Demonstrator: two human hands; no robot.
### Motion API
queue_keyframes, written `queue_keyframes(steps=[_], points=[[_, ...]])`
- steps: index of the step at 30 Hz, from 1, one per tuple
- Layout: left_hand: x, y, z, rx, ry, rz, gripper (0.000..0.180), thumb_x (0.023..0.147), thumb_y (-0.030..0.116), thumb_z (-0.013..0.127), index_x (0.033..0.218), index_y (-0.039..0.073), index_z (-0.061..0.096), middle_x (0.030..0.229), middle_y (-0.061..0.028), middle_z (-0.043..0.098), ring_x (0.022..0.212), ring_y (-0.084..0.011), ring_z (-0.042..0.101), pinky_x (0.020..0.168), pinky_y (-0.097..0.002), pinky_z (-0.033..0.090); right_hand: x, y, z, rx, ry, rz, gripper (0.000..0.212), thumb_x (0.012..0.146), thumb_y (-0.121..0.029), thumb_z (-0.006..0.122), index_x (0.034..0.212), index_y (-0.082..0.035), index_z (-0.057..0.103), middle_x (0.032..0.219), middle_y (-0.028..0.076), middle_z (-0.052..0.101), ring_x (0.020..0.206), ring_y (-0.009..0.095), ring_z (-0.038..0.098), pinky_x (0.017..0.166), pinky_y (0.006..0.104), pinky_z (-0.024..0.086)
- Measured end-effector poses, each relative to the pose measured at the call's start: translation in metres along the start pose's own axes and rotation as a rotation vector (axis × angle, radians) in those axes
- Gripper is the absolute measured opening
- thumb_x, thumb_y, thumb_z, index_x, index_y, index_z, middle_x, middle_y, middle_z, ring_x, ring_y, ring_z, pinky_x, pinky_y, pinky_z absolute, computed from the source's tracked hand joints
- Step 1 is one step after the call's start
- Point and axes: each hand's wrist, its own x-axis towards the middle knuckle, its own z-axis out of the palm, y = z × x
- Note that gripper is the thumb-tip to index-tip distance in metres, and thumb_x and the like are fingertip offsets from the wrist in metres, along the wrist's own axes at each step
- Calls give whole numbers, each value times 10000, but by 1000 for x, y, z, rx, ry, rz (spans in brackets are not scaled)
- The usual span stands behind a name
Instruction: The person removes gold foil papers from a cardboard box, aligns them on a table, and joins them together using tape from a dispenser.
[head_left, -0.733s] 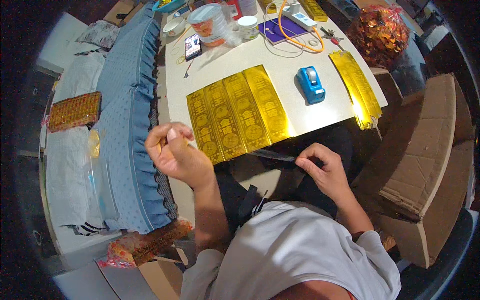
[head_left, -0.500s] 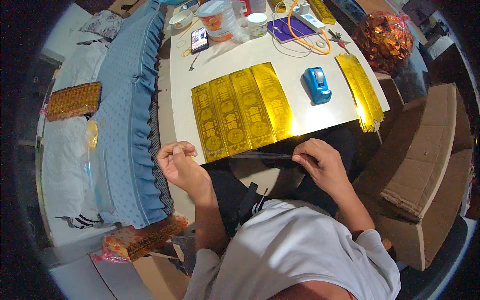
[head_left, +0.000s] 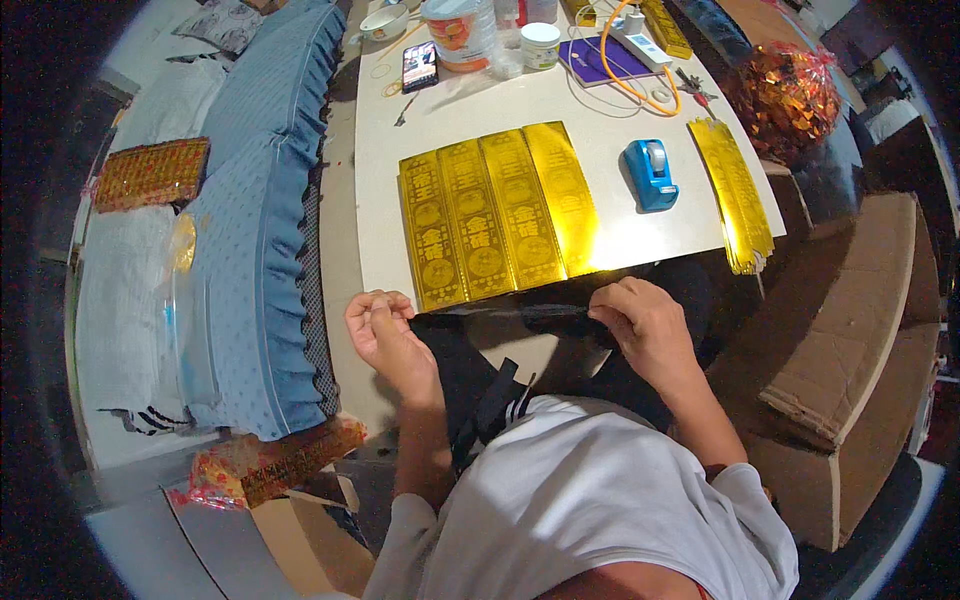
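Note:
A clear strip, apparently sticky tape (head_left: 545, 316), is stretched between my two hands just in front of the table's near edge. Its left end is pinched in my left hand (head_left: 392, 338), by the table's near left corner. The other end is between the thumb and fingers of my right hand (head_left: 648, 325). Just beyond the strip lies a set of shiny gold printed foil sheets (head_left: 490, 215), side by side in long panels, their near edge at the table's edge. A blue tape dispenser (head_left: 652, 178) stands to their right.
More gold foil strips (head_left: 732, 195) lie at the table's right edge. Farther back are a phone (head_left: 420, 65), a plastic tub (head_left: 458, 32), a white jar (head_left: 540, 46), a purple pad (head_left: 605, 62) and cables. A cardboard box (head_left: 850, 330) stands right; a blue-covered bed (head_left: 250, 240) is left.
The view has shifted slightly, so the table appears farther right and higher. My left hand is a little closer to my right one; both still hold the strip.

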Motion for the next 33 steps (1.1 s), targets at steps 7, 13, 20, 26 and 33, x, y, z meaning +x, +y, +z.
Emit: queue_keyframes(steps=[7, 13, 20, 26, 33], points=[[-1, -10, -14, 115, 34, 11, 106, 887, 2, 552, 957, 44, 485, 810, -49, 539, 731, -147, 572, 666, -268, 462, 4, -1, 2, -39, 15, -46, 103, 827, -143, 681, 868, -98, 598, 737, 94, 570, 738, 321, 609, 636, 441, 478], [-1, -19, -18, 243, 53, 32, 54, 934, 14, 558, 979, -3, 534, 841, -66, 596, 737, -137, 596, 672, -253, 496, 14, 3, -5, -63, -21, -13, 107, 833, -140, 675, 875, -91, 590, 740, 120, 581, 739, 342, 625, 635, 457, 486], [-9, -23, -13, 323, 129, 6, 109, 922, 51, 625, 994, -25, 594, 892, -43, 609, 808, -115, 576, 756, -241, 483, 38, 13, -17, 0, -127, 95, 177, 852, -153, 683, 981, -97, 575, 799, 143, 635, 767, 359, 643, 671, 457, 503], [-10, -24, -15, 319, 140, -11, 111, 921, 70, 646, 978, -20, 619, 904, -33, 601, 839, -108, 552, 787, -244, 460, 54, 24, -20, 113, -260, 225, 619, 843, -82, 700, 1398, -165, 438, 769, 129, 620, 708, 274, 624, 677, 380, 482], [-8, -38, -22, 381, 142, 12, 81, 915, 59, 653, 946, -10, 624, 911, -36, 606, 837, -112, 551, 783, -240, 455, 73, 49, -6, 182, -341, 265, 483, 867, -128, 684, 1302, -78, 481, 850, 191, 677, 812, 347, 680, 734, 424, 521]])
